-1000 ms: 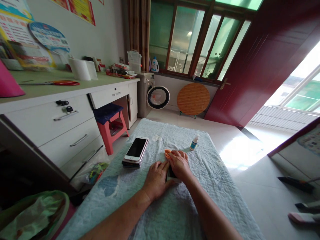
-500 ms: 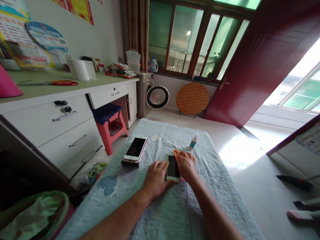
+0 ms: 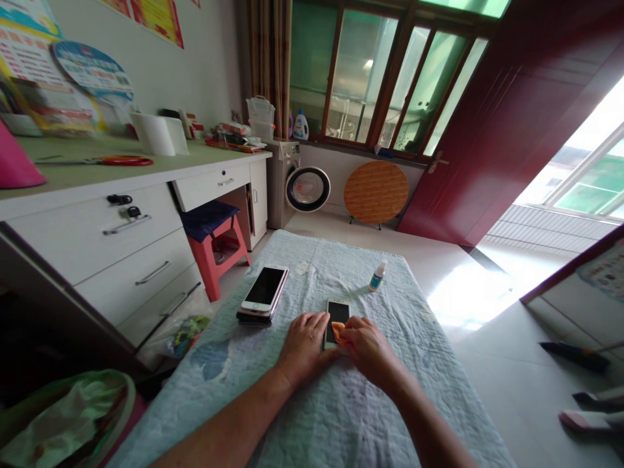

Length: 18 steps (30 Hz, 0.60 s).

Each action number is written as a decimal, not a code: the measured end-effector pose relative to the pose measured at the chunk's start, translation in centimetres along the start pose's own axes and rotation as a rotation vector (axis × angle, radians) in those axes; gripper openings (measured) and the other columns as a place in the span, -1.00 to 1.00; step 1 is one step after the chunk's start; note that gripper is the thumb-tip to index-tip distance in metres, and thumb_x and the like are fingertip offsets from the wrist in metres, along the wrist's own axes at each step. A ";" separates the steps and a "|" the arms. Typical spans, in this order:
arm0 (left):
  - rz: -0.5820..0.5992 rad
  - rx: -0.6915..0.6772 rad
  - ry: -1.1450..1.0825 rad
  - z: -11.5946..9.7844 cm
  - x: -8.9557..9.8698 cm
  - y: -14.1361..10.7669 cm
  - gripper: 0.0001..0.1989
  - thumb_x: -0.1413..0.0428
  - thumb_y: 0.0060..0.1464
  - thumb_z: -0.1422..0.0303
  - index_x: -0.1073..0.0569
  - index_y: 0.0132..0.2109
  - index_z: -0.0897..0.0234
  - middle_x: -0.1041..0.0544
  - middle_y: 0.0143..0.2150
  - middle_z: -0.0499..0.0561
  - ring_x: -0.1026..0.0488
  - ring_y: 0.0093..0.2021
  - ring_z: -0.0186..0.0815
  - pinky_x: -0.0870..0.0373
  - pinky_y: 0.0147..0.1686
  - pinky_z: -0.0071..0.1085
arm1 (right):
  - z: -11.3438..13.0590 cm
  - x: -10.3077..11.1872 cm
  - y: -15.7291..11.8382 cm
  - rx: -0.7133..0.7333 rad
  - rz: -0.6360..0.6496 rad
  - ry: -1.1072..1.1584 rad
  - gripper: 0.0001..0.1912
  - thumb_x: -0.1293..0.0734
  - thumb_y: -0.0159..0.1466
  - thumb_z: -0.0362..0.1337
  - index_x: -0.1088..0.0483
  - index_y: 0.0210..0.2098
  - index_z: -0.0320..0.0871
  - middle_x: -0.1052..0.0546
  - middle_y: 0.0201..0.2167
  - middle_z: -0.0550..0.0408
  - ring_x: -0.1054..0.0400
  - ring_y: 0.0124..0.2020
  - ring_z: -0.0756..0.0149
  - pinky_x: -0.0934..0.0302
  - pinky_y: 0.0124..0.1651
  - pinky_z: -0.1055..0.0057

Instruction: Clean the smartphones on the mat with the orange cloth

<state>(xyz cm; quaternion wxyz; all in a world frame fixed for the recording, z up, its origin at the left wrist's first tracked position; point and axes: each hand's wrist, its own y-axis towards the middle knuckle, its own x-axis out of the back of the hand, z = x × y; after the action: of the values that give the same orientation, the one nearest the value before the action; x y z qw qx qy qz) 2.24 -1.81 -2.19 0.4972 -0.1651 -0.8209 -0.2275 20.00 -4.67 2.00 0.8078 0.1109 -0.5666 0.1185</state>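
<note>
A white-framed phone (image 3: 338, 311) with a dark screen lies flat on the pale blue quilted cloth (image 3: 312, 260). Against its left edge rests my left hand (image 3: 303, 344), the thumb along the bottom edge, holding the phone on the cloth. My right hand (image 3: 366, 346) pinches an orange cloth (image 3: 338, 332), which touches the lower part of the screen. Farther left is a stack of phones (image 3: 264, 290), a white one on top. A small spray bottle (image 3: 377, 277) with a blue label stands upright beyond my right hand.
On the left is a desk (image 3: 209, 165) with scissors (image 3: 121, 160) and a paper roll (image 3: 155, 134). A red stool (image 3: 218, 250) stands beside it. A bin (image 3: 127, 403) is at the lower left. Behind are a washing machine (image 3: 280, 188) and a round wooden board (image 3: 376, 192).
My right hand and the orange cloth have moved from the phone's upper right edge down and left onto its lower screen. My left hand has barely moved.
</note>
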 end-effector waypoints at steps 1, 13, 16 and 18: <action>-0.002 0.002 -0.001 0.0 0.0 0.0 -0.29 -0.03 0.12 -0.10 -0.28 0.23 0.31 -0.37 0.22 0.16 -0.28 0.17 0.00 -0.19 0.16 -0.11 | 0.1 0.2 -0.3 0.022 0.016 0.018 -0.72 -0.21 0.34 -0.35 -0.49 -0.43 -0.12 -0.45 -0.35 0.10 -0.25 -0.31 0.37 -0.04 -0.21 0.43; 0.004 -0.009 -0.009 0.1 0.1 0.0 -0.24 -0.05 0.07 -0.15 -0.28 0.24 0.27 -0.36 0.23 0.16 -0.26 0.17 0.04 -0.17 0.16 -0.08 | -2.4 -1.2 1.8 -0.071 -0.195 0.048 -0.69 -0.17 0.38 -0.27 -0.54 -0.31 -0.10 -0.43 -0.34 0.06 -0.26 -0.27 0.32 -0.11 -0.17 0.42; 0.018 -0.003 -0.016 0.0 0.2 0.0 -0.27 -0.06 0.08 -0.12 -0.28 0.25 0.27 -0.35 0.24 0.16 -0.26 0.17 0.04 -0.17 0.17 -0.07 | -2.9 -2.1 2.5 -0.111 -0.273 0.009 -0.68 -0.14 0.39 -0.23 -0.50 -0.07 -0.06 -0.44 -0.21 0.01 -0.26 -0.19 0.26 -0.13 -0.08 0.36; 0.022 0.003 -0.018 0.0 0.3 0.0 -0.29 -0.09 0.08 -0.07 -0.27 0.25 0.27 -0.35 0.24 0.15 -0.25 0.17 0.03 -0.17 0.17 -0.08 | -3.0 -2.6 2.7 -0.156 -0.298 -0.026 -0.65 -0.20 0.34 -0.19 -0.40 0.08 -0.06 -0.42 -0.09 -0.02 -0.24 -0.10 0.18 -0.13 -0.01 0.29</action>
<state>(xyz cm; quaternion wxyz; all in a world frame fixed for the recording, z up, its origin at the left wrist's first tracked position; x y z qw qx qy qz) 2.18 -1.79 -1.93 0.4923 -0.1757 -0.8238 -0.2194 20.95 -1.32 -1.28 0.8151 0.1323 -0.5619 -0.0485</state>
